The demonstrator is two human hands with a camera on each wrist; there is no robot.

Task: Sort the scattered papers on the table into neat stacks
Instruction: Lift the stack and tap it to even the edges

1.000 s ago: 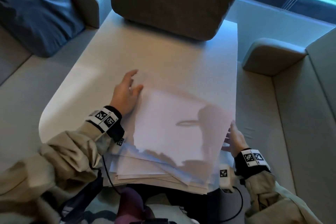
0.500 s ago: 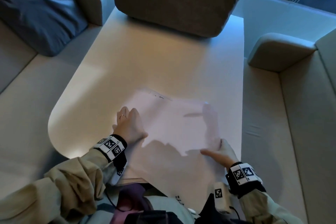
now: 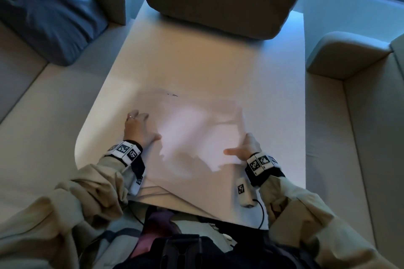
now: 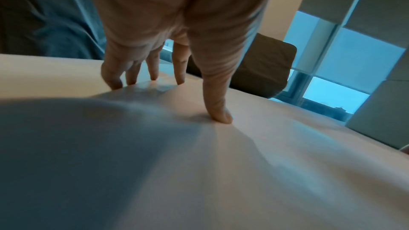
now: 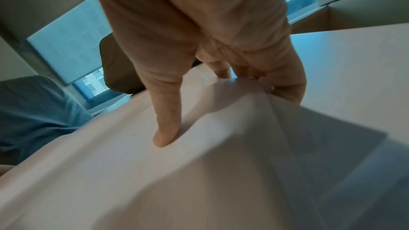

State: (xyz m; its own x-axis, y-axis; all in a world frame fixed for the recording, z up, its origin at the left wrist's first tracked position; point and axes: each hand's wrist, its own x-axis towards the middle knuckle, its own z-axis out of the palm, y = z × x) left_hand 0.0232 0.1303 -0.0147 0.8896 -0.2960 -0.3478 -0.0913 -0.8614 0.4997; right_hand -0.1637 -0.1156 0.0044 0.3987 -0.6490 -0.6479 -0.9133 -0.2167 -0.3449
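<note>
Table (image 3: 218, 67) bearing white papers (image 3: 196, 137) at its near edge, far half bare. Left hand (image 3: 138, 129) grip spread, fingertips pressing papers; right hand (image 3: 244, 148) grip pinching their lifted right edge.

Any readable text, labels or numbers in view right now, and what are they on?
No readable words or numbers anywhere.
Top sheet: a short dark printed mark near its far edge, too small and blurred to read.
Wristbands on the left hand and right hand: black-and-white square marker codes only, no letters.
Both wrist views: blank paper, no print.
</note>
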